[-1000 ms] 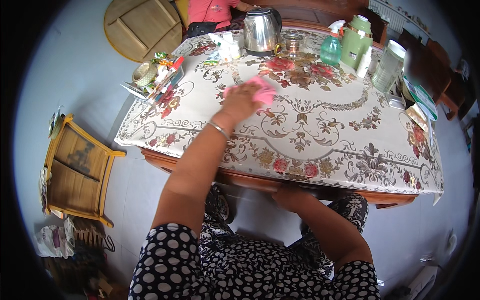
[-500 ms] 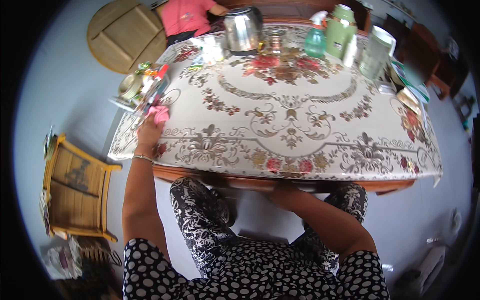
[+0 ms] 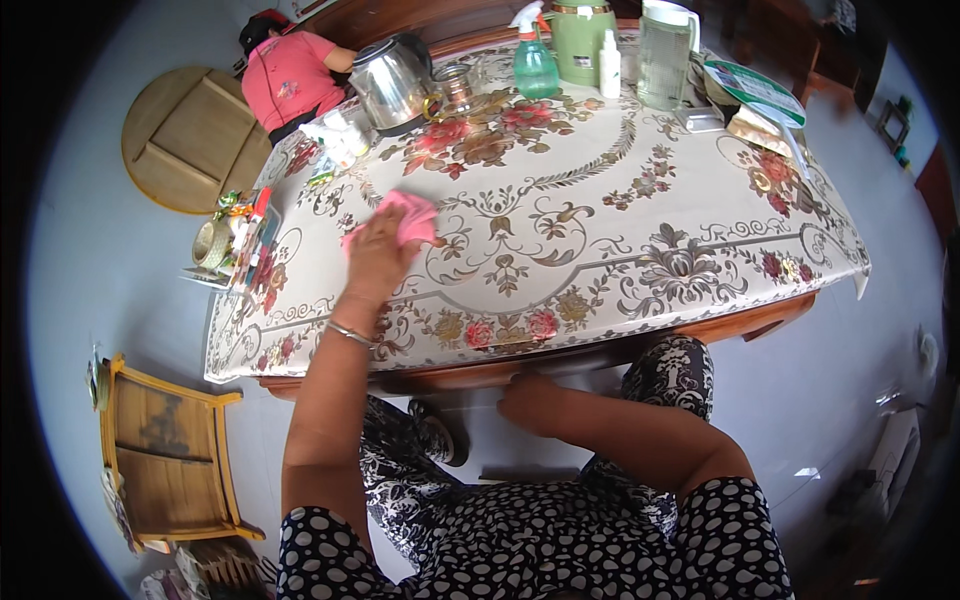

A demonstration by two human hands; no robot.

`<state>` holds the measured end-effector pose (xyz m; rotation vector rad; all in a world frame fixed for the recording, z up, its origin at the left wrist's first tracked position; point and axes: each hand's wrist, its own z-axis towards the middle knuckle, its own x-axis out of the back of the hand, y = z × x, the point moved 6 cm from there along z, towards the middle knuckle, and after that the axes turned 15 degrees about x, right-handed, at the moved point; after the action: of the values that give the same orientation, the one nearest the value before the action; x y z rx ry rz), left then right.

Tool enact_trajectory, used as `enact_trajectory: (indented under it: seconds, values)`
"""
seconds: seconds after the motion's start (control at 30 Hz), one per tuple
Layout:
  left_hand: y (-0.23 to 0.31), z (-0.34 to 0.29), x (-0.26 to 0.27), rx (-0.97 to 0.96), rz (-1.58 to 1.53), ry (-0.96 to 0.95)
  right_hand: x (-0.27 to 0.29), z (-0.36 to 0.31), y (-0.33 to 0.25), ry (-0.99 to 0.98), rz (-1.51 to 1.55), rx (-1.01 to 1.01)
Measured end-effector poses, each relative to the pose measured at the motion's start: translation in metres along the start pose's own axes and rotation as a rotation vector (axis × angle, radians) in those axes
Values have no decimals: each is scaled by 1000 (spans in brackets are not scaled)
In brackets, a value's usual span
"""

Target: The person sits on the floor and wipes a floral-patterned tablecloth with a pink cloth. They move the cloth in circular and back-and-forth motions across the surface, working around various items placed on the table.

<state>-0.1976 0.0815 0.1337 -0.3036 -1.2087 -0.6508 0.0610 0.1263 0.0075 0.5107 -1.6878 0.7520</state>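
Note:
On the left part of the flowered tablecloth (image 3: 560,225) my left hand (image 3: 380,262) presses down on a crumpled pink cloth (image 3: 408,212), fingers bent over it. Part of the cloth sticks out beyond the fingertips, and a bracelet circles that wrist. My right hand (image 3: 530,402) hangs low beside the table's wooden front edge (image 3: 470,378), below the tabletop. Its fingers are hidden, so I cannot see whether it is open or closed.
A steel kettle (image 3: 392,88), a glass jar (image 3: 455,88), a green spray bottle (image 3: 535,65), a green flask (image 3: 582,45) and a water pitcher (image 3: 665,60) line the far side. Left stands a cluttered organizer (image 3: 235,245); a person in pink (image 3: 290,80) is beyond. A wooden chair (image 3: 170,450) stands left.
My left hand has slid the pink cloth away from the organizer, rightward and farther across the table. The view has turned, and my right hand remains low by the front edge.

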Motion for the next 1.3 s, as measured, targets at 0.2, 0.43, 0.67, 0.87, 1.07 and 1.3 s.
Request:
enact_trajectory:
  seconds: [0.2,0.43,0.67,0.87,1.07,1.3]
  values:
    - [171,-12,-8,-402,-130,-91,10,-15,1,27,-40,-49]
    - [271,-21,-8,-596,-185,-179,19,-38,-1,214,-7,-69]
    - [295,65,-51,-423,-138,-74,31,-67,-2,269,20,-78]
    - [311,123,-79,-328,-125,-82,44,-91,0,304,37,-85]
    - [331,162,-96,-258,-74,-105,41,-98,3,290,131,-97]
    - [356,173,-102,-175,-26,-122,30,-89,3,236,134,-72]
